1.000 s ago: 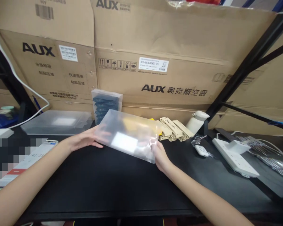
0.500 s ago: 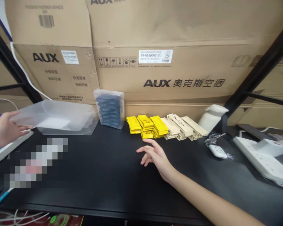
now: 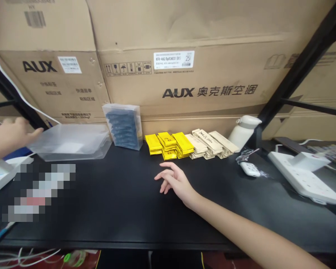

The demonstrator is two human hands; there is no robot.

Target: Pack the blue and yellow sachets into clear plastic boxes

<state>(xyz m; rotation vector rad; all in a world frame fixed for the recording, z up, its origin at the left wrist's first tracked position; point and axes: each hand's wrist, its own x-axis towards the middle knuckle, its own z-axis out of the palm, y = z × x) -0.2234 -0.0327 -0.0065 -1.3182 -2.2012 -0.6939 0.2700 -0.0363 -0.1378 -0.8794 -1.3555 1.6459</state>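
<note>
The biggest thing before me is the brown cardboard (image 3: 134, 89), which stands like a wall behind the black table (image 3: 114, 201). On the left of this table lie the clear plastic cases (image 3: 84, 130); they seem to be two, one upon the other, near the cardboard. For handling them well, I judge that a light touch at the edges is best, because thin walls can bend, and that the upper one should sit level, with its borders along those of the lower one, so that it does not slide. These cases lie just to the right of my left hand (image 3: 9, 136), whose thumb points at their near left corner. This hand is blurred, its thumb apart from the fingers; I see nothing in its hold, but whether it touches the plastic I cannot tell. From my right hand (image 3: 175, 183) the cases are well apart, farther left and a little farther back. The right hand is half open, with loosely bent fingers and nothing in them, in front of the packets. Between the two hands, farther back, a clear box (image 3: 139, 127) with dark blue packets stands upright. Smallest come the yellow packets (image 3: 182, 142) and, just beside, the beige packets (image 3: 207, 144).
</note>
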